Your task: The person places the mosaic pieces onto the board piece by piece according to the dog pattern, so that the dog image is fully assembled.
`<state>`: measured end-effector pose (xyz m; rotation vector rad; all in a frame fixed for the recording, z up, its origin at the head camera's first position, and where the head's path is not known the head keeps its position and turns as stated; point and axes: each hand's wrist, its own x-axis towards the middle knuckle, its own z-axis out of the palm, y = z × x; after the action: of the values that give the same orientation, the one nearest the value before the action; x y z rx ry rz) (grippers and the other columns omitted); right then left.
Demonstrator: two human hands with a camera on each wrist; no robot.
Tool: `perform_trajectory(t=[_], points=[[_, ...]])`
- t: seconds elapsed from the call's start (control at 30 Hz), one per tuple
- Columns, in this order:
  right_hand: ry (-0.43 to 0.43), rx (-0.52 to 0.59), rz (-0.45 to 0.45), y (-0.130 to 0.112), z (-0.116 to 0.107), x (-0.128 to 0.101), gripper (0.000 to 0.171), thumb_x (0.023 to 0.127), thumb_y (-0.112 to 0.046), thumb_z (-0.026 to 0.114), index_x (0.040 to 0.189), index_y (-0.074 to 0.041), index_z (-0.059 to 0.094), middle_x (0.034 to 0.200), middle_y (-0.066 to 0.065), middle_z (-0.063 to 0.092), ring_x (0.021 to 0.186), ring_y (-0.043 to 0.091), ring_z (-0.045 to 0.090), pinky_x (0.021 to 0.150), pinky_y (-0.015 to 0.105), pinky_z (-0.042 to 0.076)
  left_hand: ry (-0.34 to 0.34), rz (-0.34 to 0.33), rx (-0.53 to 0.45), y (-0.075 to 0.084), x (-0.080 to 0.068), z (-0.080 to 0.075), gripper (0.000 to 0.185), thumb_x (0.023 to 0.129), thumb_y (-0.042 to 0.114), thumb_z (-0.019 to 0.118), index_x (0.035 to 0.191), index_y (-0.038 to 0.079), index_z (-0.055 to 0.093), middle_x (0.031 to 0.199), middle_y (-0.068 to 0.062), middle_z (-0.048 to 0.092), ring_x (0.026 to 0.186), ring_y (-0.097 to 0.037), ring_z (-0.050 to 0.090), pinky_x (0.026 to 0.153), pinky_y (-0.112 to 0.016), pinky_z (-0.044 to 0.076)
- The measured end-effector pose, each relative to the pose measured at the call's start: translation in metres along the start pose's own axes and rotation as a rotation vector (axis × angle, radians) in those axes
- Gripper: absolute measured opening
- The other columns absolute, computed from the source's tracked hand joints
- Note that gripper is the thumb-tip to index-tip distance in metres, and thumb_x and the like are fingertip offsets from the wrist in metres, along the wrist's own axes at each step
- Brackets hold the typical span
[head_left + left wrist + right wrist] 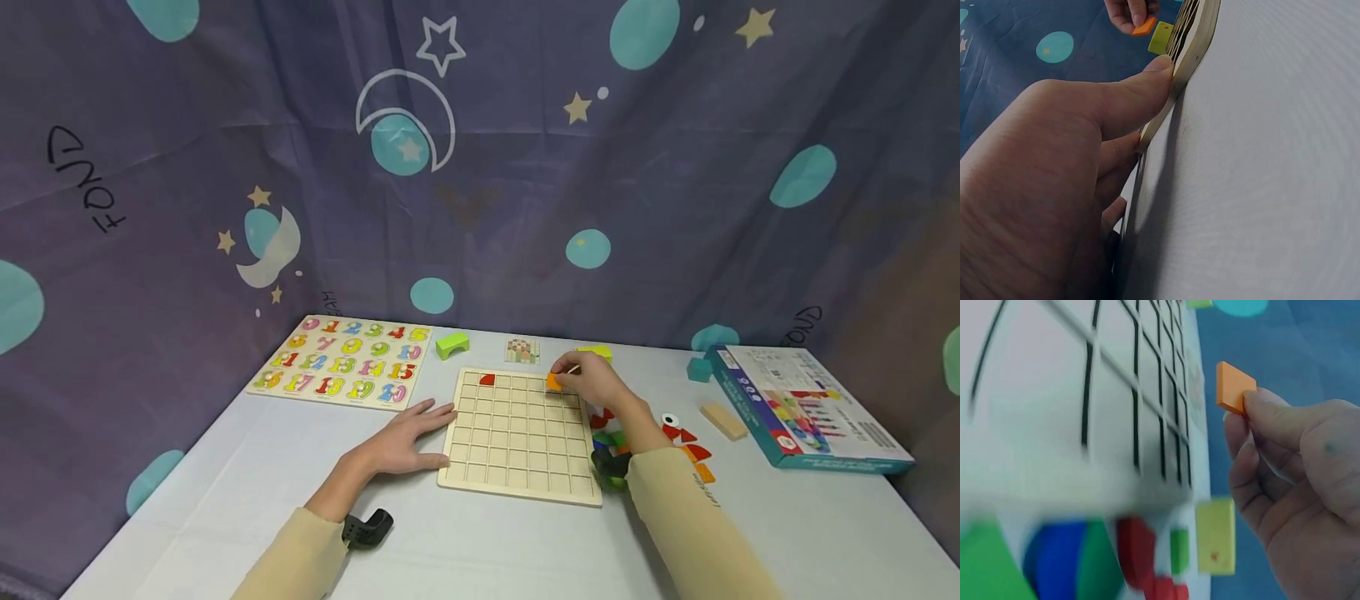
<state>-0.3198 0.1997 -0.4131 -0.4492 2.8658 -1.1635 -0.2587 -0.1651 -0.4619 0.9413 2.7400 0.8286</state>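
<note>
A: Nearest, the left hand (pixel 408 442) lies flat on the bench (pixel 225 500), fingers straight, thumb pressed against the near-left edge of the grid board (pixel 517 433), steadying it.

B: And the right hand (pixel 596 379)?

A: It pinches an orange tile (pixel 553 382) between thumb and fingertips, held just over the board's far right corner. The step in hand, I'd judge, is placing that tile; the next move calls for lowering it square into one cell (the wrist view shows it tilted, not yet seated). A red piece (pixel 487 379) already sits in the far row, left of the right hand.

B: Any writing?

A: By the right forearm lie loose coloured pieces (pixel 686 442). Beyond the left hand, a number puzzle (pixel 345 362) shows numerals up to 20. Right of the right hand, the box (pixel 806 404) has print too small to read. On the backdrop (pixel 480 167), "FOND" appears.
</note>
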Motion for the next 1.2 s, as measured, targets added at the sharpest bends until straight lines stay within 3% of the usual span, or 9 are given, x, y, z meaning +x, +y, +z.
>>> perform_trajectory(t=[0.3, 0.57, 1.2], points=[[0.002, 0.044, -0.060, -0.016, 0.032, 0.023, 0.008, 0.099, -0.002, 0.064, 0.103, -0.002, 0.070, 0.100, 0.010, 0.066, 0.090, 0.027, 0.065, 0.073, 0.036, 0.054, -0.002, -0.005, 0.011, -0.001, -0.001, 0.000, 0.076, 0.090, 0.047, 0.072, 0.154, 0.017, 0.046, 0.161, 0.005, 0.035, 0.152, -0.032, 0.016, 0.117, -0.062, 0.018], [-0.009, 0.021, -0.049, -0.024, 0.056, 0.039, 0.009, 0.098, -0.001, 0.064, 0.104, -0.002, 0.070, 0.100, 0.009, 0.066, 0.091, 0.027, 0.064, 0.074, 0.035, 0.055, -0.003, -0.007, 0.008, -0.001, -0.001, 0.001, 0.075, 0.089, 0.047, 0.072, 0.154, 0.018, 0.046, 0.161, 0.005, 0.035, 0.152, -0.032, 0.017, 0.117, -0.061, 0.018], [-0.004, -0.091, -0.080, -0.029, 0.071, 0.048, 0.013, 0.095, -0.002, 0.068, 0.105, 0.000, 0.075, 0.103, 0.011, 0.071, 0.098, 0.029, 0.065, 0.087, 0.040, 0.054, -0.002, -0.017, 0.008, 0.000, 0.001, 0.002, 0.075, 0.089, 0.048, 0.072, 0.154, 0.019, 0.046, 0.161, 0.006, 0.035, 0.152, -0.032, 0.017, 0.117, -0.061, 0.019]])
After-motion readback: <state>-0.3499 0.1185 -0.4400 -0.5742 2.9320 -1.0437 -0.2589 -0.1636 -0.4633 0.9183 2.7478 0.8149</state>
